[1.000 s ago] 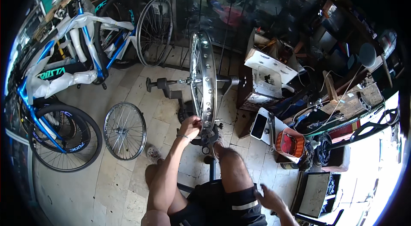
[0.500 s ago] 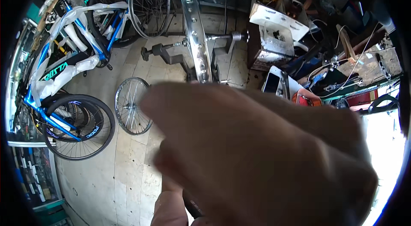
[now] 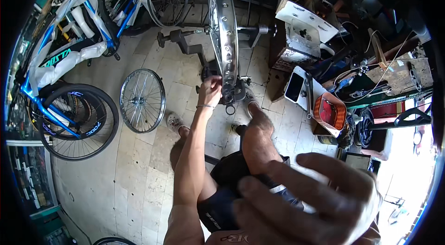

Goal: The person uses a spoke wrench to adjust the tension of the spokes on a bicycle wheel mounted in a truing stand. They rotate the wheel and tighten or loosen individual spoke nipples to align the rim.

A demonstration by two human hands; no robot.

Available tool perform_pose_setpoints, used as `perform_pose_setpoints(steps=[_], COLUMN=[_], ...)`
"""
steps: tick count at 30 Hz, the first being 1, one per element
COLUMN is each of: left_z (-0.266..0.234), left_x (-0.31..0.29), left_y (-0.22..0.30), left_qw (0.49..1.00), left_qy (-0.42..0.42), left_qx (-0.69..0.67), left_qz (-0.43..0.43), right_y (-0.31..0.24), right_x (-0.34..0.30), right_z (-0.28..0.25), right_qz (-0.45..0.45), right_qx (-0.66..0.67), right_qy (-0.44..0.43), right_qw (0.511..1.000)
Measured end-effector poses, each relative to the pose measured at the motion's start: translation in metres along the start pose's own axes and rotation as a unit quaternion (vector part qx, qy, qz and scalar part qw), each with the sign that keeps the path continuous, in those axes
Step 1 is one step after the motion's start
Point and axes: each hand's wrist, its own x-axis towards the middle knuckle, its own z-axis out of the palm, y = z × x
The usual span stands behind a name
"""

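Note:
A shiny metal bicycle wheel [image 3: 227, 31] stands upright in a dark truing stand [image 3: 189, 46], its rim edge-on to me. My left hand [image 3: 211, 89] reaches forward to the lower left side of the rim, with its fingers bent closed against it. Whether a small tool is in those fingers is hidden. Close to the camera at the lower right, my right hand [image 3: 320, 194] is raised above my leg. Its fingers are apart and loosely curved, somewhat blurred, and nothing shows in them.
A spoked wheel [image 3: 143, 100] rests on the tiled floor to the left. Beyond it are a blue wrapped bicycle frame [image 3: 85, 4] and black-tyred wheels [image 3: 79, 122]. At right stand a phone [image 3: 295, 86], a wrench [image 3: 309, 95], an orange basket [image 3: 329, 111] and a cluttered wooden bench [image 3: 398, 76].
My right hand has dropped from in front of the view to the lower right, uncovering my left hand at the rim. The view has shifted somewhat, and the wheel appears turned slightly.

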Motion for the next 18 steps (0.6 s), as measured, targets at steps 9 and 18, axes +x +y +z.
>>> perform_pose_setpoints(steps=[9,18], left_z=[0.006,-0.006], left_x=[0.009,-0.012], left_y=[-0.02,-0.017], left_qw=[0.987,0.995], left_qy=[0.048,0.026], left_qx=[0.103,-0.057], left_qz=[0.115,0.084], right_y=[-0.064,-0.004], right_x=[-0.248,-0.172], right_z=[0.265,0.24], right_qz=[0.488,0.6], right_qx=[0.021,0.113], right_qy=[-0.573,-0.064], right_qw=[0.658,0.789])
